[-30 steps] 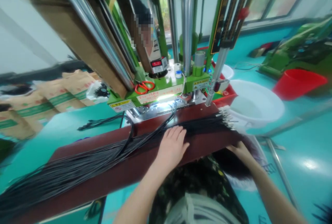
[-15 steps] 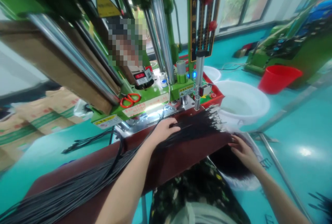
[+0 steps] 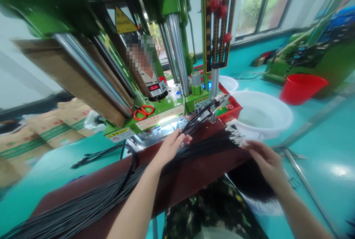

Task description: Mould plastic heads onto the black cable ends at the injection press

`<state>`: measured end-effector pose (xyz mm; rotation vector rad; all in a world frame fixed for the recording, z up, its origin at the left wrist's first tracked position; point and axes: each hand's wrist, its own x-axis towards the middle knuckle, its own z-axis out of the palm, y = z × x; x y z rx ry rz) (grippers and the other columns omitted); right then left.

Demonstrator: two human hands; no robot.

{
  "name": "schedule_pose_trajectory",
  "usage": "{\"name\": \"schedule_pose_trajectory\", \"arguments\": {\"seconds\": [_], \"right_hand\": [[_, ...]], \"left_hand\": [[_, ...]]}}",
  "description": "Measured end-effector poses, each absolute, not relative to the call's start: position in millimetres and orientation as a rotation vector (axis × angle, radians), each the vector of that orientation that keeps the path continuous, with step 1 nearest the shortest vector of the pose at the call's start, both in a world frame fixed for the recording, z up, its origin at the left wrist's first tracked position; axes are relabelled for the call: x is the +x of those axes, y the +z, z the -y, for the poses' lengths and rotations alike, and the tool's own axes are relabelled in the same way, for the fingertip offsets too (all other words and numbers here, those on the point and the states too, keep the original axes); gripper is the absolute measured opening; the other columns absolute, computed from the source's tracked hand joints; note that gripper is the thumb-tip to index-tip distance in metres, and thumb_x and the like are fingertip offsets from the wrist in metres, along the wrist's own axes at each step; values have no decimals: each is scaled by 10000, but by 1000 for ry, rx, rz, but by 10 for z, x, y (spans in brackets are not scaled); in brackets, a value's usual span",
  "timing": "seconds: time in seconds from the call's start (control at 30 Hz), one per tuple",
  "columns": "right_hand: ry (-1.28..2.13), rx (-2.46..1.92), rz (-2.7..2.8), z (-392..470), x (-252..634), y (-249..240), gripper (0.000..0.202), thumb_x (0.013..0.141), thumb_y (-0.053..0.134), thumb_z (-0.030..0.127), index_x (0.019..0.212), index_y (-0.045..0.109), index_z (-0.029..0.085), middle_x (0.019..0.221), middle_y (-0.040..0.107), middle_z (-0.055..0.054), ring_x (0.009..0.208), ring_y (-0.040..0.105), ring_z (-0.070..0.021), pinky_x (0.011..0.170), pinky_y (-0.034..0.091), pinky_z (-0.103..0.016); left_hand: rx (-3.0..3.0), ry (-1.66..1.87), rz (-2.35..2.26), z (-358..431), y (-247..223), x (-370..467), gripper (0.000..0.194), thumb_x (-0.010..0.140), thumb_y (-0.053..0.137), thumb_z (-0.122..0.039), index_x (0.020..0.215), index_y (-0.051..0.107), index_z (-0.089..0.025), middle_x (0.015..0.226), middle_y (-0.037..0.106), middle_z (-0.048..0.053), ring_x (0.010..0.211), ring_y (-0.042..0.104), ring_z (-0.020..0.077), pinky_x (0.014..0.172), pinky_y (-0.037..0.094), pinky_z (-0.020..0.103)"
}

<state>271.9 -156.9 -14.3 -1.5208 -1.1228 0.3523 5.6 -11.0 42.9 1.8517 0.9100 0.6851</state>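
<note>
In my left hand point(image 3: 174, 144), several black cables point(image 3: 197, 116) are gripped, their tips raised off the board toward the machine. Under that hand a long bundle of black cables point(image 3: 83, 198) runs from the lower left to the right. This bundle finishes in a cluster of white connectors point(image 3: 234, 132) at the board's right end. My right hand point(image 3: 267, 161) is at that cluster, thumb and fingers drawn together at the outermost tips; exactly how many it pinches is unclear.
A green press machine point(image 3: 161, 106) with steel columns stands behind the brown board point(image 3: 205, 165). Orange-handled scissors point(image 3: 143, 112) rest on its ledge. To the right are a white tub point(image 3: 266, 120), a red bucket point(image 3: 302, 89) and a metal rail point(image 3: 302, 180). Someone is partly visible behind the press.
My left hand has taken up several cables, and their tips now rise from the board. The right hand has moved up and left from the board's edge to the white connectors.
</note>
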Motion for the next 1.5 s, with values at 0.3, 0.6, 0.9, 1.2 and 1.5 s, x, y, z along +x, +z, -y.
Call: {"name": "schedule_pose_trajectory", "arguments": {"seconds": [0.3, 0.6, 0.9, 1.2, 1.5], "right_hand": [[38, -1056, 2205, 989, 1915, 4, 386, 833, 408, 120, 1199, 523, 165, 1251, 540, -101, 1231, 401, -231, 1017, 341, -453], [774, -1156, 1640, 660, 2002, -253, 364, 773, 590, 337, 1121, 581, 230, 1141, 612, -80, 1095, 532, -242, 957, 391, -462], [995, -746, 779, 621, 2060, 362, 48, 676, 696, 211, 665, 655, 188, 684, 616, 18, 679, 572, -119, 703, 449, -273], [912, -717, 513, 570, 2077, 330, 135, 547, 732, 124, 523, 610, 178, 550, 600, 27, 584, 543, -123, 666, 443, -301], [963, -768, 603, 633, 2192, 349, 102, 649, 718, 254, 676, 655, 178, 633, 615, 16, 594, 556, -104, 636, 444, -261]], "left_hand": [[1795, 731, -911, 178, 398, -14, 313, 837, 441, -431, 666, 386, -175, 532, 394, -64, 461, 344, 53, 468, 278, 192], [1928, 750, -946, 248, 415, -19, 309, 854, 411, -399, 647, 442, -173, 536, 481, -36, 467, 399, 70, 492, 328, 206], [1950, 702, -998, 260, 360, 72, 275, 841, 415, -365, 653, 464, -172, 555, 527, -31, 485, 468, 84, 541, 377, 215], [2022, 645, -988, 279, 356, 78, 281, 852, 411, -369, 679, 507, -171, 615, 574, -11, 529, 506, 96, 582, 398, 228], [1970, 685, -993, 255, 334, 98, 229, 846, 422, -357, 713, 471, -176, 579, 568, -28, 463, 487, 83, 519, 392, 215]]}}
